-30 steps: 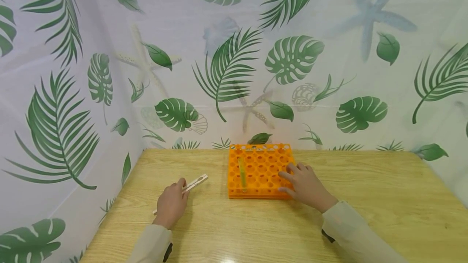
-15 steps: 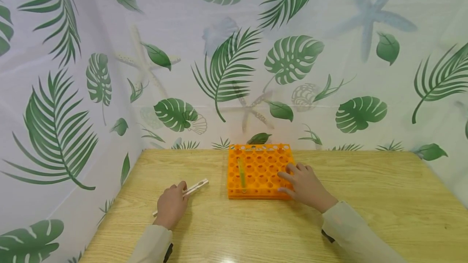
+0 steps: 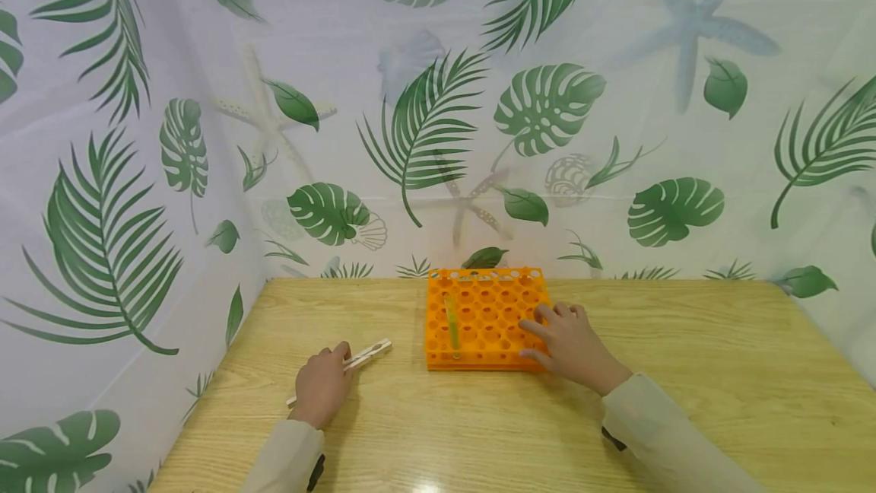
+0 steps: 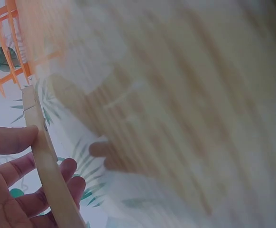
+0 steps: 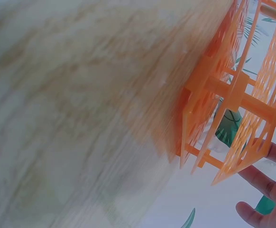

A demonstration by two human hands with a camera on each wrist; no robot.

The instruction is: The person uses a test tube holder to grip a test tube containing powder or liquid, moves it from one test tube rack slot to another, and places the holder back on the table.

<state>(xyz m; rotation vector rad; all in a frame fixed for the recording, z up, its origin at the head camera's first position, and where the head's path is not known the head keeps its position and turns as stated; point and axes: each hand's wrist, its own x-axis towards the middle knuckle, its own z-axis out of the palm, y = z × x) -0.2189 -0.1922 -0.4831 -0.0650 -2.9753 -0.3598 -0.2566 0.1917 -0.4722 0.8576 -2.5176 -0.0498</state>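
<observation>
My left hand (image 3: 323,385) holds a pale wooden test tube clamp (image 3: 369,354) over the left part of the table, its jaw end pointing right and away. In the left wrist view the thumb lies on one side of the clamp (image 4: 47,156) and fingers on the other. My right hand (image 3: 571,348) rests with spread fingers on the right edge of an orange test tube rack (image 3: 489,362). The right wrist view shows those fingers at the top tier of the rack (image 5: 233,90). One test tube (image 3: 452,329) with yellow-green contents stands in the rack's left side.
The wood-grain table (image 3: 438,432) reaches back to a leaf-patterned cloth wall (image 3: 424,234). The rack stands close to the table's back edge. Another cloth wall (image 3: 123,249) borders the table's left side.
The jaw end of the clamp has dipped slightly in my left hand. My right hand and the rack stay where they were.
</observation>
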